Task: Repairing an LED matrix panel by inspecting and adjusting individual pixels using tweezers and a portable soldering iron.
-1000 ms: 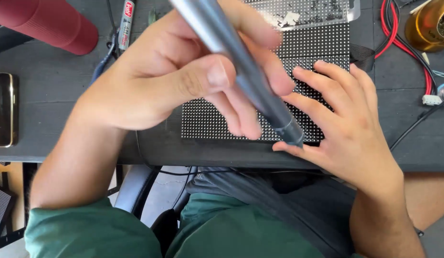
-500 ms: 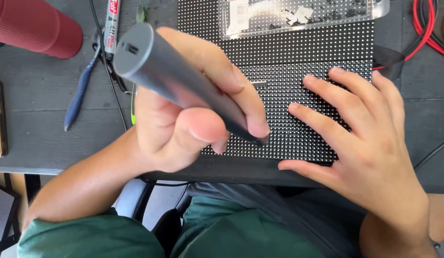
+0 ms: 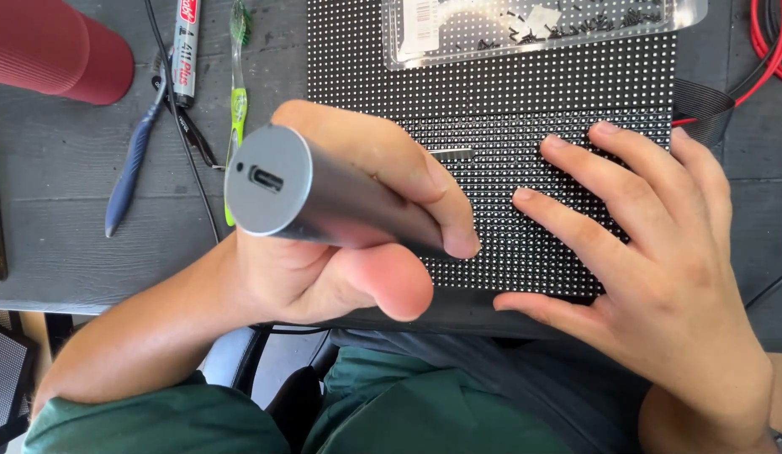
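Fingers of our left hand (image 3: 357,244) wrap around a grey cylindrical tool (image 3: 324,197), so this grip is clamped on it, thumb below and forefinger along the barrel. The tool's flat rear end, with a small slot-shaped port, faces the camera; its front end is hidden behind our fingers, so we cannot tell whether the tip touches anything. It points down toward a black dotted panel (image 3: 492,92) that lies flat on the dark grey tabletop (image 3: 71,244).

Our right hand (image 3: 660,261) lies spread on the panel's near right part, fingers apart and flat, palm down, holding nothing. A small grey bar (image 3: 451,154) sits on the panel between the two hands.

A clear plastic bag (image 3: 542,25) of small parts rests on the panel's far edge. Left of the panel we see a green toothbrush (image 3: 237,84), a marker (image 3: 186,50), blue-handled pliers (image 3: 134,160) and a dark red cylinder (image 3: 55,50). Red cables (image 3: 769,50) run at the far right.
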